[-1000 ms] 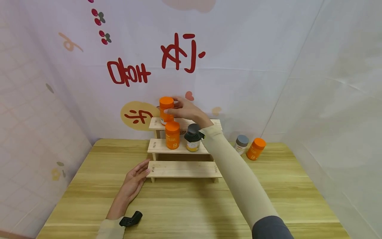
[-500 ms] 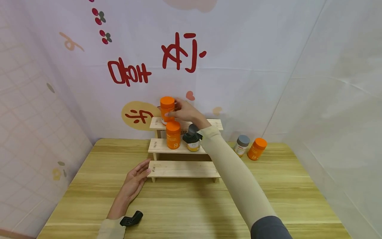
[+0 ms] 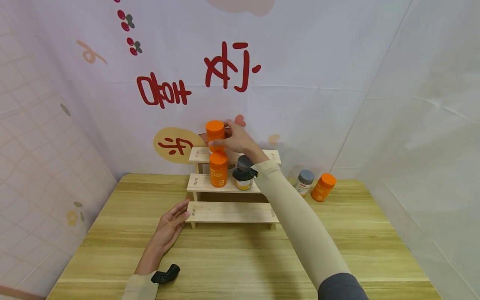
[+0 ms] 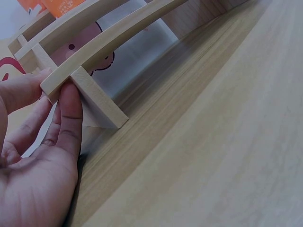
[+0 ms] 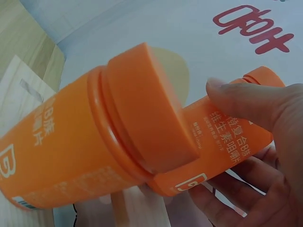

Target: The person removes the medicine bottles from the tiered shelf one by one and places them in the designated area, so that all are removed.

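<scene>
My right hand (image 3: 239,139) holds an orange supplement bottle (image 3: 215,130) upright at the top tier of a three-tier wooden shelf rack (image 3: 232,212). In the right wrist view the thumb lies along one side of this bottle (image 5: 227,135), the fingers round the other. On the middle tier stand a second orange bottle (image 3: 218,173), just in front of the held one, and a grey-lidded bottle (image 3: 244,184), partly hidden by my right wrist. My left hand (image 3: 169,227) pinches the left end of the lowest tier, thumb above and fingers beneath the board (image 4: 102,45).
On the wooden table (image 3: 225,262), right of the rack, another grey-lidded bottle (image 3: 305,182) and a third orange bottle (image 3: 323,187) stand side by side. A printed cloth wall (image 3: 300,62) rises close behind the rack, with more cloth at both sides.
My right hand has shifted the orange bottle slightly to the right along the top tier. The left hand stays at the lowest tier's left end.
</scene>
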Demonstrator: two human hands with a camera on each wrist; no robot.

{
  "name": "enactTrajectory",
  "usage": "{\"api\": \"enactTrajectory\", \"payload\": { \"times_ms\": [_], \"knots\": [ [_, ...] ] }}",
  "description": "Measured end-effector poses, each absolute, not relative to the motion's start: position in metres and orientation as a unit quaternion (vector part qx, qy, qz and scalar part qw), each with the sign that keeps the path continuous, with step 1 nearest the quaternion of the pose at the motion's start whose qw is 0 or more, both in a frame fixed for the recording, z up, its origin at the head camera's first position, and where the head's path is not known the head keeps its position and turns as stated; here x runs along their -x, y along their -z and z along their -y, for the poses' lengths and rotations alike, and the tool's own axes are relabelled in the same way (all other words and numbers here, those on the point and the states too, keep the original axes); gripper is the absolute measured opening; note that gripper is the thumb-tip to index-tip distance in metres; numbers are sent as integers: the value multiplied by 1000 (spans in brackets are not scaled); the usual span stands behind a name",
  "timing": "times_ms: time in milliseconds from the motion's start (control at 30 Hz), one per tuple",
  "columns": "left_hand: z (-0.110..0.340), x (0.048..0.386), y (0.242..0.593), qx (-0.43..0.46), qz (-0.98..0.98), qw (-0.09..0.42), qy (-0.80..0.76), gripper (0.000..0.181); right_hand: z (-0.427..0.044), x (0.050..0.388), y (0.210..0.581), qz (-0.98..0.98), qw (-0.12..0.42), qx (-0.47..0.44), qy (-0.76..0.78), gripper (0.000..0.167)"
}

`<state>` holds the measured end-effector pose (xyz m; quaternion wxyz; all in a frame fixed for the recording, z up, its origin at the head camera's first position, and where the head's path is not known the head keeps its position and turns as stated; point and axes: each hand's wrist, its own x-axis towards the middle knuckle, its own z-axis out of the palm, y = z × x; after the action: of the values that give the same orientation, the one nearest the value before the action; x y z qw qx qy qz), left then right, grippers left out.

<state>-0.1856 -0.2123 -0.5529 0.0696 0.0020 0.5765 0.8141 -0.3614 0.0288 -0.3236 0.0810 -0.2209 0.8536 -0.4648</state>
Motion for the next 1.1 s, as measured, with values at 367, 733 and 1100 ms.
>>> {"api": "enactTrajectory", "payload": {
  "times_ms": [367,733,1100],
  "knots": [
    [214,185,555,-4,-576,70,-815,70,-45,352,321,-832,61,224,504,65],
    [214,186,555,-3,-579,74,-812,71,-73,347,321,-817,43,192,543,64],
    [214,186,555,-4,-578,74,-813,71,-95,335,325,-812,4,173,557,60]
  ]
}}
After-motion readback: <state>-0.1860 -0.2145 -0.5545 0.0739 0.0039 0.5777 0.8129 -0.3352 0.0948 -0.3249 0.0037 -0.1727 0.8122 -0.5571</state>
